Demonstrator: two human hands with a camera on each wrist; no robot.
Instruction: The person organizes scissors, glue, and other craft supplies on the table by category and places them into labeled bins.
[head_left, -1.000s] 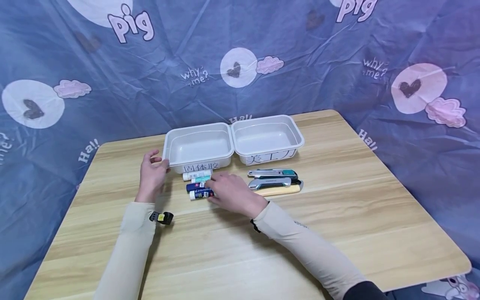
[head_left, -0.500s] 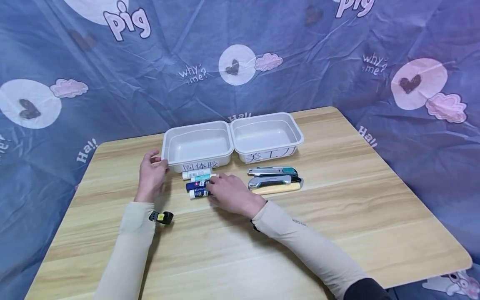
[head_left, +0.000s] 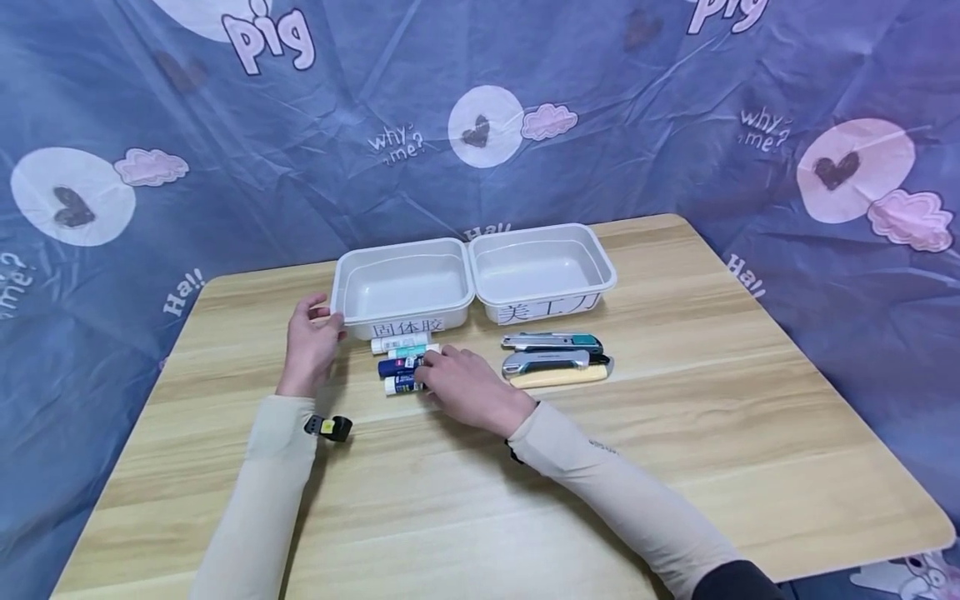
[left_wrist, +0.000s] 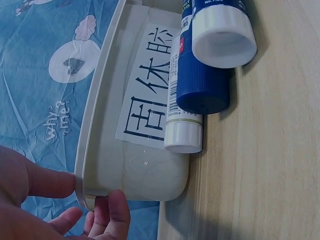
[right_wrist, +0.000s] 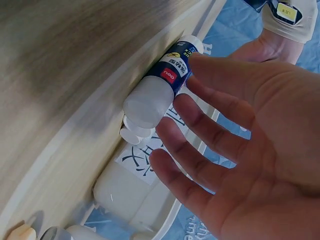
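Head view: a right hand masks ends of two blue cylindrical plastic glue sticks before a rectangular white plastic box. Left wrist: left fingers pinch its cropped rim. Right wrist: right fingers extend loosely, contact unclear.

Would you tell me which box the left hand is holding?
The left box, labelled 固体胶: the left hand pinches its rim, whereas the right box, labelled 美工刀, is untouched.

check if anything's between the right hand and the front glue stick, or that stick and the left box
Nothing visible stands between the right hand and the front glue stick. Between it and the left box come a dark blue stick, a teal stick, a white stick, then the box wall.
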